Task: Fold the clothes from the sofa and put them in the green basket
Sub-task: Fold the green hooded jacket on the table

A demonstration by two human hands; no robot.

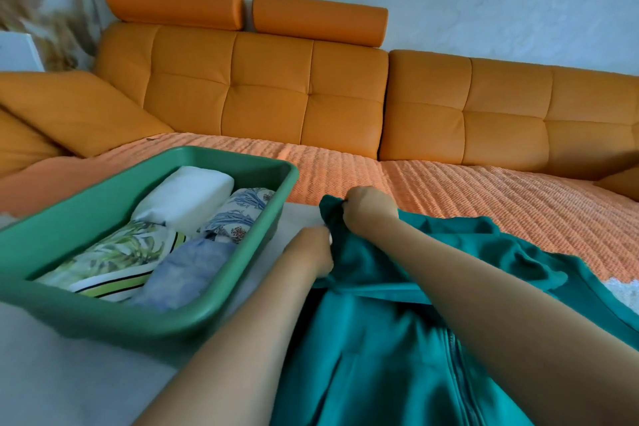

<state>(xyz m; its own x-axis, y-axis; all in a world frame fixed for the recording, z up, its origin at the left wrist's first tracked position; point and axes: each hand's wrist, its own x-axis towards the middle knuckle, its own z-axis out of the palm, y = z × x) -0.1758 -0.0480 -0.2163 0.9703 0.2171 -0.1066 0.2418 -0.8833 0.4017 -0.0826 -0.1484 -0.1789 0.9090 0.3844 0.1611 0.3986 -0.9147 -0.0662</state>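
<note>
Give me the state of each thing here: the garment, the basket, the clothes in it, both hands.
teal garment: unfolded, spread out, one edge bunched.
green basket: upright, partly filled.
white cloth: folded, in basket.
floral cloth: folded, in basket.
leaf-print cloth: folded, in basket.
pale blue cloth: folded, in basket.
left hand: grips teal garment.
right hand: grips teal garment.

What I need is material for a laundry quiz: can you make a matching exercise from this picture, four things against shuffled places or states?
1 white folded cloth
2 teal garment
3 green basket
4 orange headrests

A gripped by left hand and right hand
B atop the sofa back
C inside the basket
D left of the garment

Pairs: 1-C, 2-A, 3-D, 4-B
</note>
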